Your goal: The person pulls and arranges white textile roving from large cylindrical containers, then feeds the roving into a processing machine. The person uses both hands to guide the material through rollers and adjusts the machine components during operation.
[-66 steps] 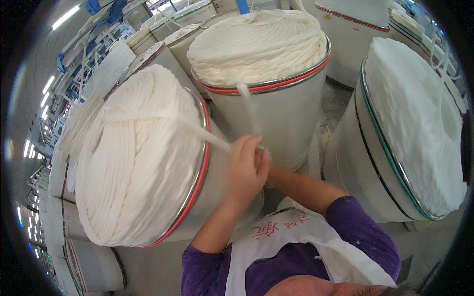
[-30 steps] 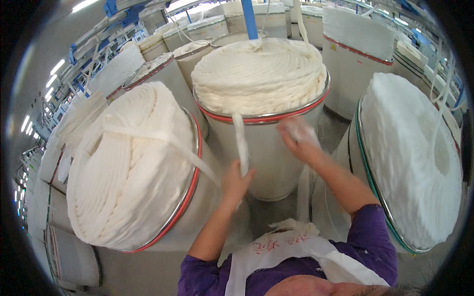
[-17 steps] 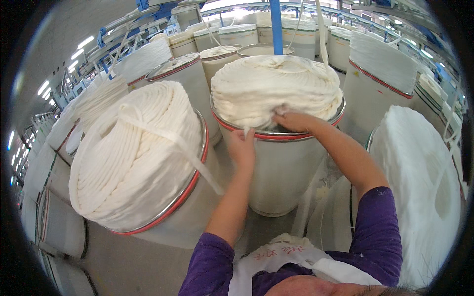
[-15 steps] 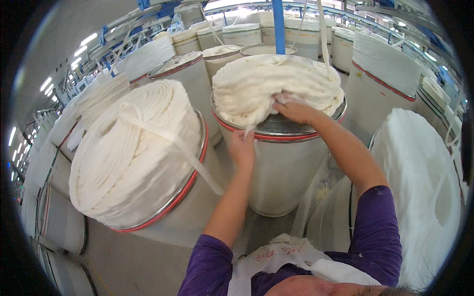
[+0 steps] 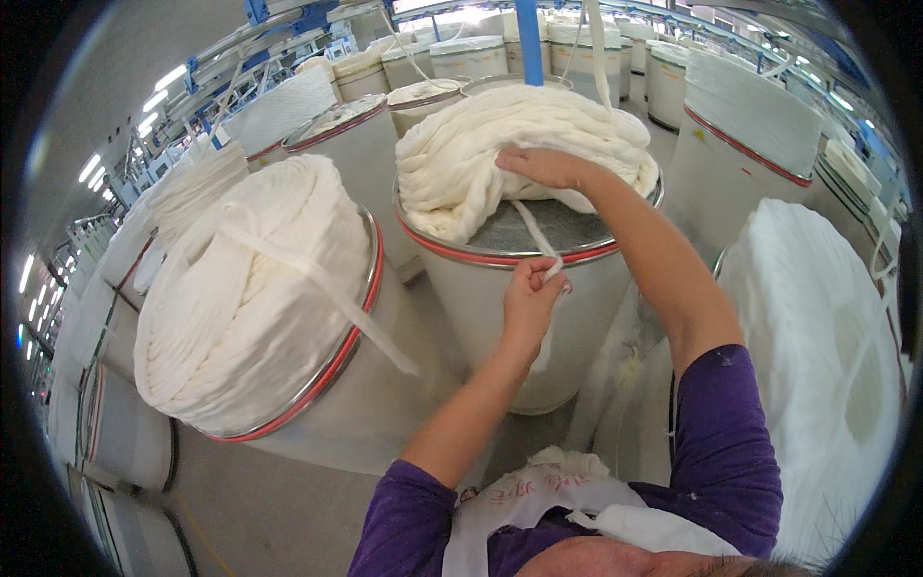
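Pale cans [image 5: 740, 178] are filling the room, standing on a grey floor [image 5: 250, 490]. Among them, a red-banded can [image 5: 490, 308] is standing upright before the person, its dark grey top surface [image 5: 567, 229] showing more widely than half a second ago. On it, the cream fibre coil [image 5: 538, 120] is bunching farther back from the near rim than before. The right hand [image 5: 540, 165] is lying against the coil's near side, fingers nearly together and slightly bent; whether they are gripping fibre cannot be told. The left hand [image 5: 531, 300], now farther right along the rim, is pinching a thin white strip [image 5: 532, 226] between closed thumb and fingers. The strip is emerging from under the coil and crossing the dark surface, its long axis slanting rightward toward the person.
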### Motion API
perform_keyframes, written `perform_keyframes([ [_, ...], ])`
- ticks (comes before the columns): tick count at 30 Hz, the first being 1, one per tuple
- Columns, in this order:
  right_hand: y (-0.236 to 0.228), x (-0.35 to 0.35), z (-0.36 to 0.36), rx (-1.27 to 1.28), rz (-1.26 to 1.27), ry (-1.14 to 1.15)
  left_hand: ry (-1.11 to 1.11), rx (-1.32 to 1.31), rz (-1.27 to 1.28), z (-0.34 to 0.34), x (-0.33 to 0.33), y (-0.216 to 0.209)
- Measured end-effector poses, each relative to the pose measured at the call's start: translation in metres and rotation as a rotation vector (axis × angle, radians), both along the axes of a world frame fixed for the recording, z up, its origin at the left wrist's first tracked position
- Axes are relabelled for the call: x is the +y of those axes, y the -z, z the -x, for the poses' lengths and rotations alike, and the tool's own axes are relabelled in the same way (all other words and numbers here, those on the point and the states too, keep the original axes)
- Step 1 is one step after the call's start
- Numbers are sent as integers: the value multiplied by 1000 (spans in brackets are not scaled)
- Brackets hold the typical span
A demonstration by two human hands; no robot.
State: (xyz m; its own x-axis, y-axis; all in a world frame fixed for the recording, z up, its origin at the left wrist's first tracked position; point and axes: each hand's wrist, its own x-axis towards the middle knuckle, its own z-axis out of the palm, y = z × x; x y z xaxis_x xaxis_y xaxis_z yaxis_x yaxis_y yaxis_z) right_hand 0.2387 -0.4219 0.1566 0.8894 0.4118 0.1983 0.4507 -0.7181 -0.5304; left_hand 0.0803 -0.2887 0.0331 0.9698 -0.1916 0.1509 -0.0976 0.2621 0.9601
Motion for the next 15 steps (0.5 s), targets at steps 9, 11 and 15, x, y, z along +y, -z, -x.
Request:
perform_keyframes([
  [9, 126, 17, 162, -263, -1143, 443, 397, 365, 111, -27, 31, 29],
  [11, 166, 31, 187, -178, -1252, 551, 508, 286, -40, -36, 38, 27],
  [15, 223, 65, 208, 50, -1159, 323, 536, 249, -158, -37, 41, 21],
])
